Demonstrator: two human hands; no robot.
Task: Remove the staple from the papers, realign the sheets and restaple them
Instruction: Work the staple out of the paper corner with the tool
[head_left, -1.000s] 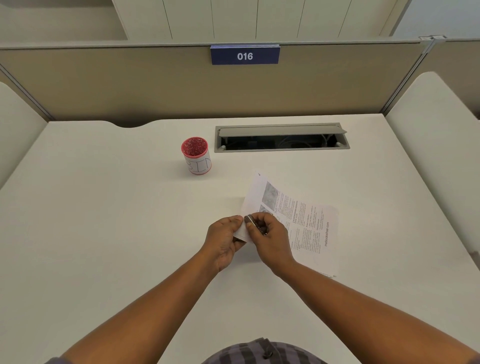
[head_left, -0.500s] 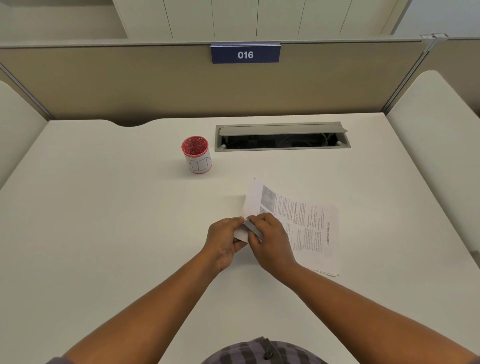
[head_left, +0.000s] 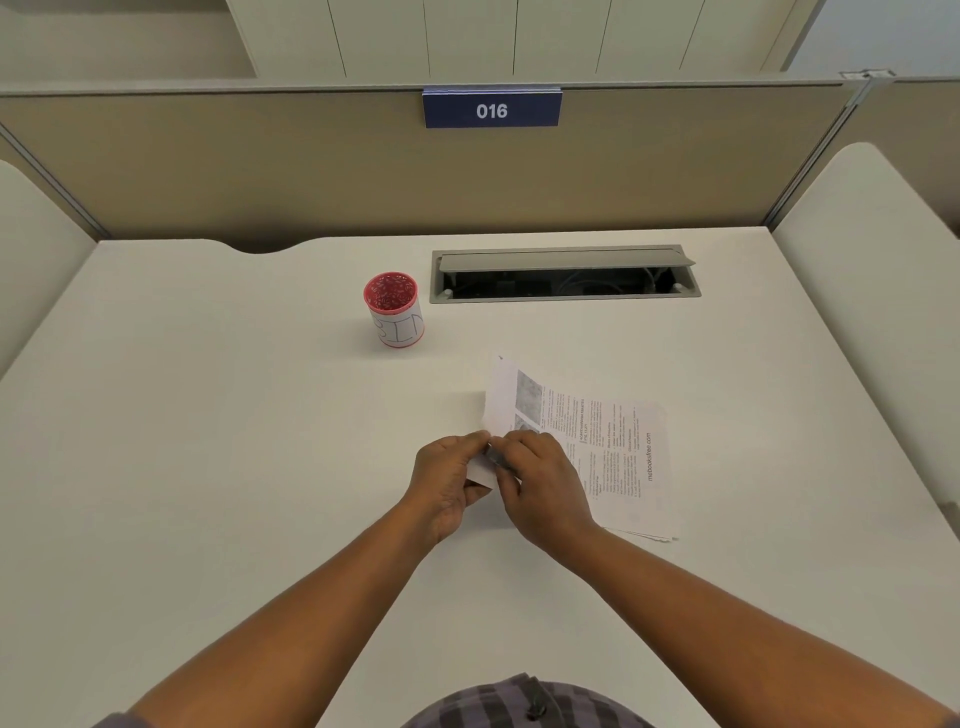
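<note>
Pinching papers (head_left: 597, 441) corner: left hand (head_left: 449, 480) grip | right hand (head_left: 540, 480) grip pinching small metal tool (head_left: 496, 457); desk (head_left: 208, 467) bare leftward

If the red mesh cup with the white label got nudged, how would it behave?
The red mesh cup with the white label stands upright, taller than wide, so a high push might tip it. Perforated walls suggest it is light and would probably slide on the smooth white desk. On its side, it would likely roll.

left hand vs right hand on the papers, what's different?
The left hand pinches the near-left corner of the papers, thumb on top; the right hand holds a small grey metal tool against that corner. The left hand lies beside the sheets, the right hand over them. Both meet at that corner.
</note>
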